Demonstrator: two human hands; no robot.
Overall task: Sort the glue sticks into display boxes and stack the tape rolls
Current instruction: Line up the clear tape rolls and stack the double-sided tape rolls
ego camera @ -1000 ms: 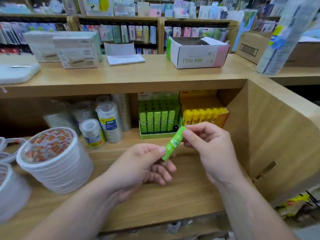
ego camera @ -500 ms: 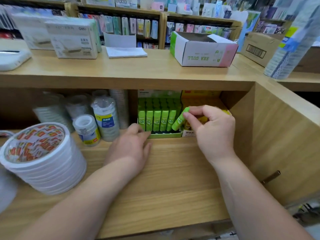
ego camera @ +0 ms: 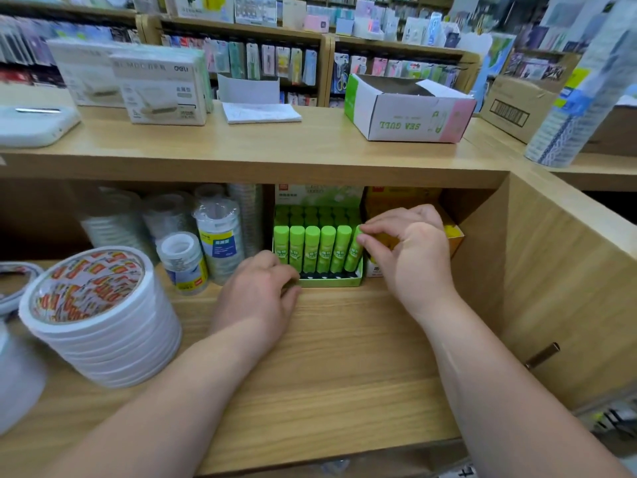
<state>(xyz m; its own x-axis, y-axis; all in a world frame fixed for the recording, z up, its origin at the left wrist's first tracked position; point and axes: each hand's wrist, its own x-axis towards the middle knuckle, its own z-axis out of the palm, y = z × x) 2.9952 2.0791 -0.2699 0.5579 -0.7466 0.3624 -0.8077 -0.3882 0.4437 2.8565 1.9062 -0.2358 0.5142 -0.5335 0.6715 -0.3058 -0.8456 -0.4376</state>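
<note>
A green display box [ego camera: 331, 281] stands on the lower shelf, holding rows of green glue sticks [ego camera: 312, 248]. My right hand [ego camera: 410, 251] pinches the cap of the rightmost front green glue stick [ego camera: 354, 255], which stands nearly upright in the box. My left hand [ego camera: 256, 291] rests on the shelf with its fingertips against the box's front left corner. A yellow display box [ego camera: 454, 236] with yellow glue sticks sits to the right, mostly hidden behind my right hand. A large stack of white tape rolls [ego camera: 100, 315] stands at the left.
Clear tape roll stacks [ego camera: 220, 236] and a small roll stack [ego camera: 184, 262] stand left of the green box. The upper counter carries a "SEA GULL" carton [ego camera: 406, 112], white boxes [ego camera: 162, 88] and a notepad [ego camera: 260, 112]. A wooden side panel [ego camera: 558, 288] closes the right.
My right hand carried the green glue stick from in front of me into the green box's front right slot. My left hand let go of it and moved to the box's front.
</note>
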